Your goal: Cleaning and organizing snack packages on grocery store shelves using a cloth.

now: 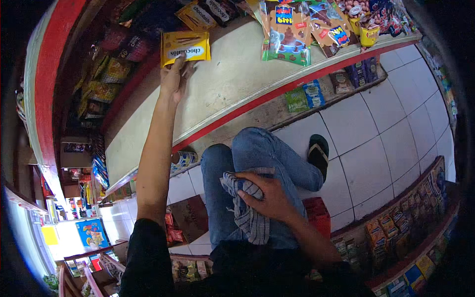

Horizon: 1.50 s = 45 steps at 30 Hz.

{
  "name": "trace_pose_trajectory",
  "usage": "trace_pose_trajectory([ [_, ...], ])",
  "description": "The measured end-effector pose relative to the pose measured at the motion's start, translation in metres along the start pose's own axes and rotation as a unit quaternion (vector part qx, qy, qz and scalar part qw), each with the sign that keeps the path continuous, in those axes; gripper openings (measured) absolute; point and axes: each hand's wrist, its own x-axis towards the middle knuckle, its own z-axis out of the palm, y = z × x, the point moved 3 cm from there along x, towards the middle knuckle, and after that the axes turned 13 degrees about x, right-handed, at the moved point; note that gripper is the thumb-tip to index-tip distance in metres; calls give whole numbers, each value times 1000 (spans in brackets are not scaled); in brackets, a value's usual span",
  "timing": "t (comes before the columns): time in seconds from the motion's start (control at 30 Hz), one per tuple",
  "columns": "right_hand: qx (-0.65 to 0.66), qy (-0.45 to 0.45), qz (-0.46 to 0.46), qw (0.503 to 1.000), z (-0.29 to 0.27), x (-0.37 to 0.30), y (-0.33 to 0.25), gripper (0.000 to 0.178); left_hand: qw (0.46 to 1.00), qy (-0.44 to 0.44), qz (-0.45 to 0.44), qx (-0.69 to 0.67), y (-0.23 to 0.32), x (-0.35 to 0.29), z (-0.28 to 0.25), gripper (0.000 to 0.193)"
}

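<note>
My left hand [173, 83] reaches out over the pale shelf [217, 84], its fingers closed on the lower edge of a yellow snack packet [186, 43]. The packet's printing is upside down from here. Over my knees, my right hand [271, 197] grips a bunched grey-and-white striped cloth [256, 225], part of which hangs down between my thighs. Behind the held packet lie another yellow packet [195, 16] and a dark brown one [220, 11]. Brown-and-green snack bags [287, 37] stand farther right on the same shelf.
A red-edged lip [237, 110] runs along the shelf front. Below it, small sachets [307, 95] sit on a lower ledge. Hanging snack packs [111, 72] fill the left side. A rack of sachets [396, 225] stands at lower right, and a red box [316, 215] beside my leg.
</note>
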Motion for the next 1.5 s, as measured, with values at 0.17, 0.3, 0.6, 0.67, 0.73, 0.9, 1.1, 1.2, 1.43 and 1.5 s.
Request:
trace_pose_trajectory([
  [0.17, 17, 6, -1, 1000, 0, 8, 2, 43, 997, 40, -8, 61, 3, -16, -5, 41],
  [0.3, 12, -6, 17, 1000, 0, 12, 5, 44, 990, 74, 5, 117, 5, -15, -25, 44],
  [0.6, 34, 3, 26, 999, 2, 17, 9, 42, 936, 111, 125, 311, 1, -44, -45, 58],
  [0.67, 27, 2, 26, 999, 2, 18, 8, 43, 942, 108, 127, 290, 6, -51, -41, 58],
  [0.73, 23, -1, 24, 999, 2, 19, 10, 43, 945, 114, 92, 292, 9, -52, -46, 53],
  [0.9, 36, 1, 27, 999, 2, 21, 11, 43, 906, 93, 147, 386, 32, -43, -60, 40],
  [1.1, 28, -10, 38, 999, 0, 20, 15, 42, 760, -30, 86, 643, 73, -36, -41, 41],
  [1.2, 36, -18, 60, 997, 1, 21, 13, 41, 767, -14, 60, 639, 64, -9, -70, 43],
  [1.43, -2, 7, 37, 999, 5, 20, 12, 42, 964, 13, 37, 262, 18, 70, -23, 42],
  [1.5, 22, 0, 64, 998, 4, 20, 6, 44, 978, 11, 38, 202, 6, 91, -17, 42],
])
